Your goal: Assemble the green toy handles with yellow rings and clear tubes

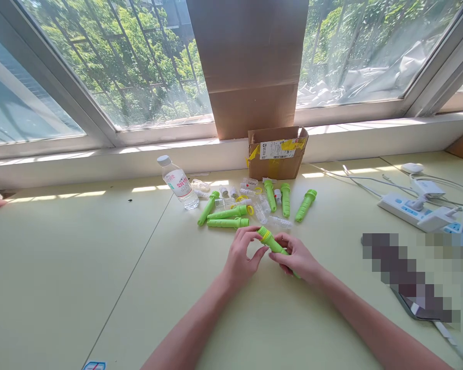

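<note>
A green plastic tube (273, 242), threaded at its upper end with a yellow ring around the thread, lies tilted between my hands above the table. My right hand (298, 257) is closed around its lower body, hiding part of it. The fingers of my left hand (244, 253) curl at the threaded end, index finger at the ring and thumb just below. Beyond my hands lie more green tubes (227, 223), clear plastic tubes (280, 222) and loose yellow rings (250, 209).
A water bottle (179, 185) stands left of the parts. An open cardboard box (275, 162) sits behind them against the sill. At right are a white power strip (403, 206) with cables and a pixelated dark object (409, 277). The pale green table (81, 267) has a seam.
</note>
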